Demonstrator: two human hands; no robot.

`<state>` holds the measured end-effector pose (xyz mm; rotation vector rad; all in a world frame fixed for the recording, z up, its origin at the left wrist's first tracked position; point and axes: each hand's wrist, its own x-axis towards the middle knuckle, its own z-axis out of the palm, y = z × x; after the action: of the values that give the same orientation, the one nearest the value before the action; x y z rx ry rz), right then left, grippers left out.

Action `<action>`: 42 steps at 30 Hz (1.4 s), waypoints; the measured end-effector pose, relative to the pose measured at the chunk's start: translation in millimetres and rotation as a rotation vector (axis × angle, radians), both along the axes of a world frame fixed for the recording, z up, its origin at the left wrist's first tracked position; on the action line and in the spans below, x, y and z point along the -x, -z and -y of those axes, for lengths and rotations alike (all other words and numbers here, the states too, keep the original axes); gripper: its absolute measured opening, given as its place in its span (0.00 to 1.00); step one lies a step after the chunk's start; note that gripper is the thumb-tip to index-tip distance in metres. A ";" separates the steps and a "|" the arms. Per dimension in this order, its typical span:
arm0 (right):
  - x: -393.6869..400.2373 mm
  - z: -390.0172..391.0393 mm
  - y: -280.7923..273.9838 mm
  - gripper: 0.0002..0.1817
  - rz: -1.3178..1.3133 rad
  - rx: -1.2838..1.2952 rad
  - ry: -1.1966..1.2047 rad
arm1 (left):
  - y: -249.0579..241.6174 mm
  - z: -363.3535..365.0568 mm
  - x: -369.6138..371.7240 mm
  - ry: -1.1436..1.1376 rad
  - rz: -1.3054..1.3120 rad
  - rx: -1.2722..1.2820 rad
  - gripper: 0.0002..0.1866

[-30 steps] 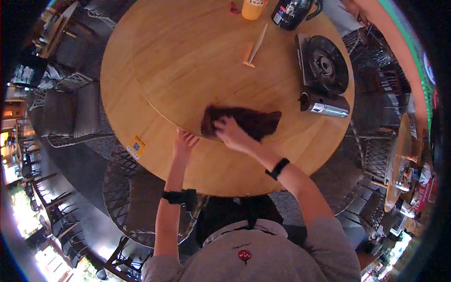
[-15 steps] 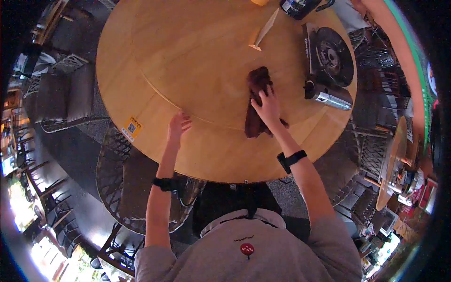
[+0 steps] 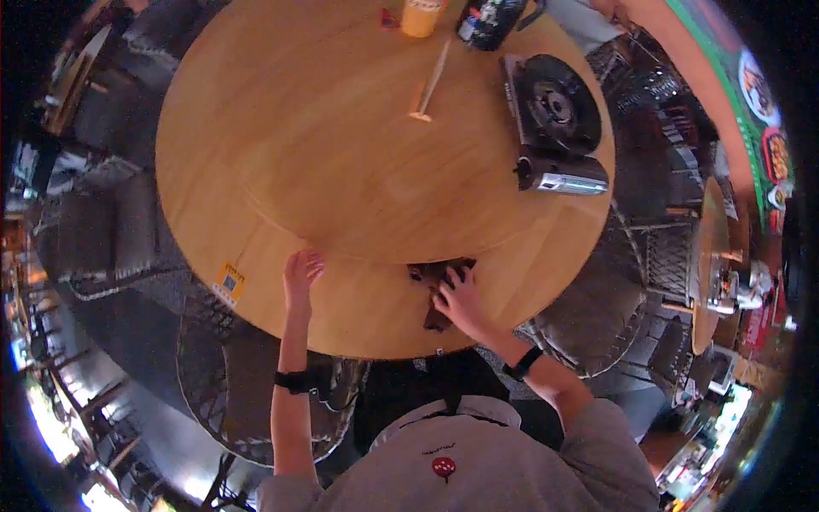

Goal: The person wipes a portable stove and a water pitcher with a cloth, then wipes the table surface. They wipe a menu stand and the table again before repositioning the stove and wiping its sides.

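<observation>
Right hand (image 3: 459,299): wide, with fingers spread over the cloth and touching it, reaching in across the near edge of the bench.
Left hand (image 3: 303,271): loosely open, with fingers slightly bent and turned towards the right; near the turntable's rim, over the near-left part of the bench; contact with the wood impossible to tell.
Dark brown cloth (image 3: 437,318): crumpled under the right hand, near the near edge and slightly right of its middle; partly hidden by the fingers.
Bench (image 3: 202,205): round, wooden, light brown.
Turntable (image 3: 341,145): round and wooden, set on the bench, with a rim running between the cloth's area and the far items.
Portable gas stove (image 3: 554,107): black, close to the right edge, with a round burner area on top and a silver panel towards the near side.
Upright stand (image 3: 433,78): thin, on a wooden foot, left of the stove.
Orange cup (image 3: 420,17): at the far edge, beside the black pitcher.
Black pitcher (image 3: 489,23): right of the cup, with its handle towards the right.
QR-code sticker (image 3: 229,284): yellow and white, at the near-left edge.
</observation>
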<state>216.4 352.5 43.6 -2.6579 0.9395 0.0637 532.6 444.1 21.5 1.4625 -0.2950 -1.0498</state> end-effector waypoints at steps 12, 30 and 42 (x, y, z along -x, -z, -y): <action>12.4 -25.4 11.4 0.17 0.250 -0.205 -0.384 | 107.7 20.7 -40.4 -0.108 -0.287 -0.129 0.20; -17.5 55.0 -31.8 0.17 0.646 -0.510 0.060 | -103.3 192.0 1.9 -0.047 -0.064 0.218 0.19; -71.3 145.7 -18.8 0.33 -0.014 0.184 0.574 | -17.6 368.9 70.5 0.336 1.333 -0.110 0.26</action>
<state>287.6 206.7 62.4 -2.4325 1.7435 -0.1423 462.1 75.2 39.2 2.0802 -1.4673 -0.1670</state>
